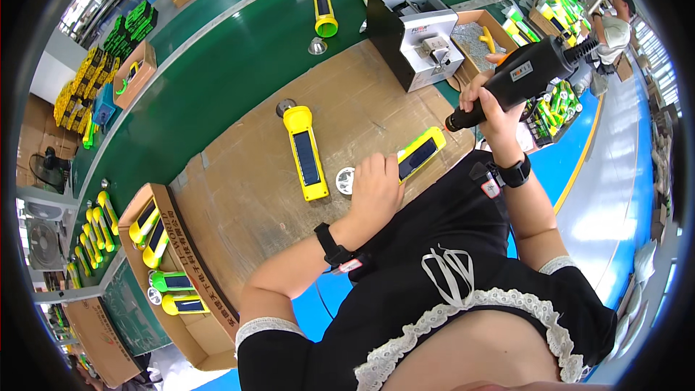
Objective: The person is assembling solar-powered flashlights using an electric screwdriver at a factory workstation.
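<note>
My left hand (380, 187) is closed around the near end of a yellow flashlight (420, 155) with a dark solar panel, which lies at an angle on the cardboard sheet. In my right hand (499, 105) is a black electric screwdriver (523, 76). Its tip points down and left, close to the flashlight's far end; whether they touch I cannot tell. Beside my left hand sits a round silver reflector (345, 180), partly covered by the hand. A second yellow flashlight (305, 153) lies further left, with a reflector (286, 107) at its head.
A black-and-silver bench machine (416, 36) stands beyond the cardboard sheet (239, 145). Right of it is a box of small metal parts (474, 18). At left, a carton (194, 246) holds several flashlights. More flashlights line the green conveyor (253, 36). A person (615, 29) is at far right.
</note>
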{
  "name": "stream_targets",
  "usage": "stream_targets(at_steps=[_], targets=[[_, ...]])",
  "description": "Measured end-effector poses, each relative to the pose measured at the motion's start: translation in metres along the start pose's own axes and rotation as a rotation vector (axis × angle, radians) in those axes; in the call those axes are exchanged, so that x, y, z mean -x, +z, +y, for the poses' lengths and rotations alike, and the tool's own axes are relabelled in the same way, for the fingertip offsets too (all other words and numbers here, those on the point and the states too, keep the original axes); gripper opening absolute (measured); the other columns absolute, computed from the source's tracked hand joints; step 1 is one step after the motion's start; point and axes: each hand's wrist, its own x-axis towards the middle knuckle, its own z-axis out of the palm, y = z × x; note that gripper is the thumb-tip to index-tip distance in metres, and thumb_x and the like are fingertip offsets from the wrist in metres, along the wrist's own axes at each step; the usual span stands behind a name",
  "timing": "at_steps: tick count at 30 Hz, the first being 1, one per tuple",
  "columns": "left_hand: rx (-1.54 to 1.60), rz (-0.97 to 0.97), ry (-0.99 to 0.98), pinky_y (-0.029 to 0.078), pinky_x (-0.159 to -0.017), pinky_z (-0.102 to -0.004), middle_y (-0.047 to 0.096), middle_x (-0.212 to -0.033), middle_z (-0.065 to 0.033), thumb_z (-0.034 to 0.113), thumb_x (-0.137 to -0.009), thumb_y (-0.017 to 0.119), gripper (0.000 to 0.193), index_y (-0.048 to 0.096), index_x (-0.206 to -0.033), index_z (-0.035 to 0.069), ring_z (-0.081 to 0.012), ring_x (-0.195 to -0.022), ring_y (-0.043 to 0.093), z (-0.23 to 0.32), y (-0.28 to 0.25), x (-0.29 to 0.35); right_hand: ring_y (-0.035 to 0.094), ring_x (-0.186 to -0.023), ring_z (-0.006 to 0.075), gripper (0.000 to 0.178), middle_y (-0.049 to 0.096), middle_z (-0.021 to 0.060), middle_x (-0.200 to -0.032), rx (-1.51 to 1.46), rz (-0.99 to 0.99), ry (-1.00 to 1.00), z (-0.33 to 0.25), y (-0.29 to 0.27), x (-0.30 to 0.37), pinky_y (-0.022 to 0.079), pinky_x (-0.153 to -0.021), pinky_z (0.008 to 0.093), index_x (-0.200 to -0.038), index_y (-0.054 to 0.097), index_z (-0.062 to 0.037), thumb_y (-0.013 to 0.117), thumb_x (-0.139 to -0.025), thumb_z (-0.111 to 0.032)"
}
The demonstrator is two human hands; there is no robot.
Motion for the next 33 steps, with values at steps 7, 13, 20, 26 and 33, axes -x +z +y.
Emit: stream_targets(at_steps=[7, 13, 20, 26, 33], targets=[[-0.011, 0.015, -0.013, 0.042, -0.071, -0.0406, 0.046, -0.087, -0.0159, 0.013, -0.065, 0.073, 0.048, 0.051, -0.105, -0.002, -0.0332, -0.082, 0.050, -0.001, 0.002, 0.002, 0.056, -0.058, 0.0165, 0.046, 0.055, 0.0094, -0.069, -0.032, 0.017, -0.013, 0.008, 0.009, -0.002, 0.049, -0.058, 0.0303, -0.119, 0.033, 0.0053, 0.053, -0.079, 0.004], [0.056, 0.042, -0.063, 0.043, -0.071, -0.0413, 0.049, -0.088, -0.0167, 0.016, -0.066, 0.074, 0.048, 0.050, -0.105, -0.001, -0.0339, -0.081, 0.052, -0.008, 0.000, 0.000, 0.055, -0.058, 0.0162, 0.043, 0.055, 0.0095, -0.069, -0.046, -0.016, 0.017, 0.028, 0.014, 0.002, 0.048, -0.058, 0.0299, -0.117, 0.034, 0.0032, 0.054, -0.079, 0.004], [0.133, 0.028, -0.140, 0.044, -0.078, -0.0418, 0.053, -0.100, -0.0211, 0.017, -0.066, 0.075, 0.068, 0.039, -0.120, -0.003, -0.0363, -0.091, 0.054, -0.014, 0.000, 0.001, 0.054, -0.055, 0.0180, 0.039, 0.055, 0.0112, -0.068, -0.080, -0.054, 0.016, 0.043, 0.013, -0.005, 0.049, -0.056, 0.0318, -0.115, 0.037, 0.0024, 0.057, -0.081, -0.001], [0.162, 0.094, -0.090, 0.044, -0.080, -0.0425, 0.053, -0.102, -0.0217, 0.017, -0.066, 0.075, 0.069, 0.038, -0.121, -0.003, -0.0371, -0.093, 0.054, -0.015, 0.004, -0.001, 0.055, -0.056, 0.0185, 0.041, 0.054, 0.0106, -0.069, -0.114, -0.096, 0.022, 0.043, 0.010, -0.009, 0.048, -0.056, 0.0313, -0.115, 0.037, 0.0020, 0.058, -0.081, -0.002], [0.182, -0.021, -0.145, 0.044, -0.081, -0.0424, 0.052, -0.104, -0.0228, 0.017, -0.067, 0.075, 0.068, 0.038, -0.120, -0.004, -0.0377, -0.095, 0.054, -0.015, -0.003, -0.004, 0.054, -0.057, 0.0187, 0.056, 0.054, 0.0108, -0.070, -0.158, -0.114, -0.027, 0.030, 0.004, -0.010, 0.048, -0.058, 0.0334, -0.128, 0.032, 0.0017, 0.060, -0.081, -0.007]])
